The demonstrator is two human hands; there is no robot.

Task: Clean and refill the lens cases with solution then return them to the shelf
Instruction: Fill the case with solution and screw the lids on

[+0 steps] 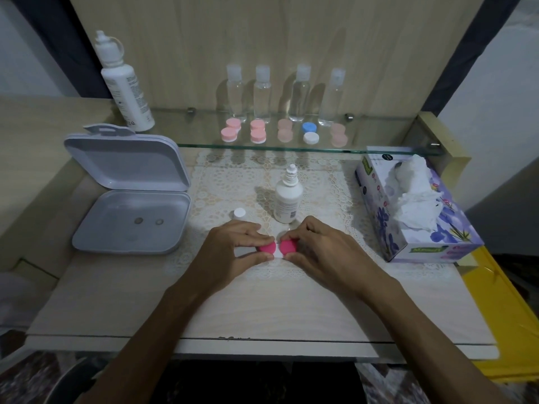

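Lens case (277, 249), pink-capped, sits pinched between left hand (233, 252) and right hand (318, 252) above the lace mat (221, 182) on a pale wooden table (262, 310).

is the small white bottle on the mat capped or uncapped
Uncapped: the small white bottle stands upright on the lace mat with its threaded nozzle bare, and a white cap sits apart on the mat to its left.

A pale wood-grain tabletop (122, 310) with a chipped front edge carries a white lace mat (233, 182) at its middle. Behind rises a light wooden back panel (262, 33) (faint shadows fall across it), with a glass shelf (379, 135) fixed along its foot. Dark frame posts (55, 33) flank the panel against pale walls (501, 91). Patterned flooring (26, 377) shows below.
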